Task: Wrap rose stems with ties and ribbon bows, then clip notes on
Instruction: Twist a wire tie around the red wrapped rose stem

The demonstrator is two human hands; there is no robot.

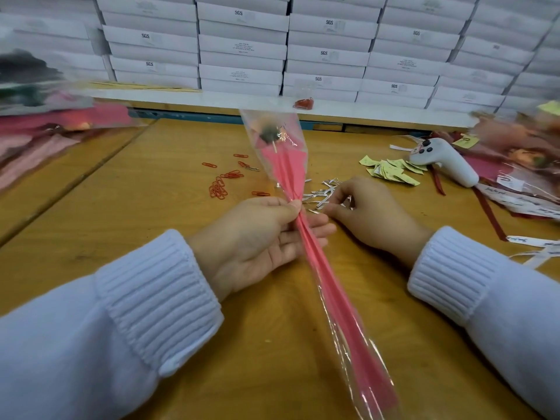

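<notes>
Head view: one rose (321, 275), two hands (257, 237) (368, 212)

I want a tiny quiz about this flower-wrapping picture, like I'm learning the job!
1. True or false: the left hand grips the wrapped rose.
2. What colour are the paper clips? A blue, B red, C green.
3. Fill in: the right hand is at the pile of silver ___.
Key: 1 true; 2 B; 3 ties.
</notes>
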